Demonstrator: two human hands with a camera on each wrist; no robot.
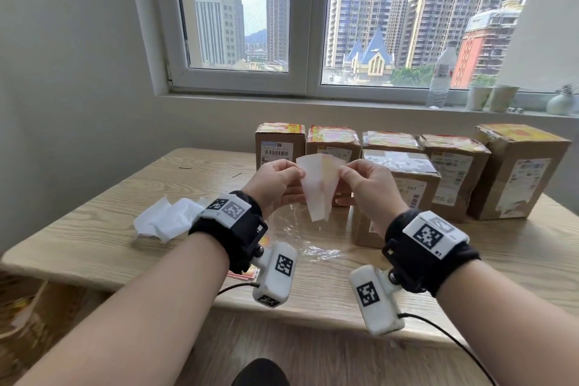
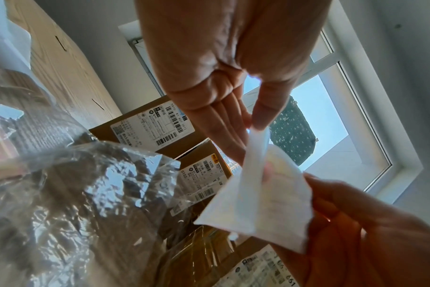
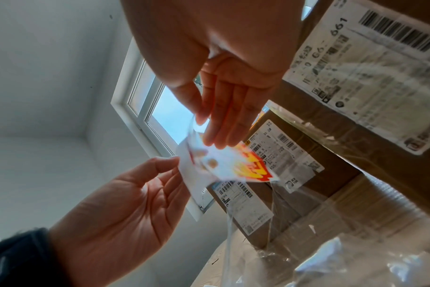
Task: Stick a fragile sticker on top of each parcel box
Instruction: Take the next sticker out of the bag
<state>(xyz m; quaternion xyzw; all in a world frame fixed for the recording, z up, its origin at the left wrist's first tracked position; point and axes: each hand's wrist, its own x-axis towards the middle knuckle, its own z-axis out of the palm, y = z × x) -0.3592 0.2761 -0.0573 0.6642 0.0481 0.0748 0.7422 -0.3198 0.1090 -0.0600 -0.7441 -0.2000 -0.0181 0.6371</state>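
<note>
Both hands hold one fragile sticker above the table, in front of the boxes. My left hand pinches the white backing paper between thumb and fingers. My right hand pinches the sticker, which is partly parted from the backing. The right wrist view shows the sticker's red and yellow print under my right fingers. The left thumb grips the backing strip. Several brown parcel boxes line the back, with red-yellow stickers on top. A nearer box has a taped top.
Crumpled white backing papers lie on the table's left. A clear plastic bag lies under the hands, and spare stickers peek out below my left wrist. A water bottle and cups stand on the windowsill.
</note>
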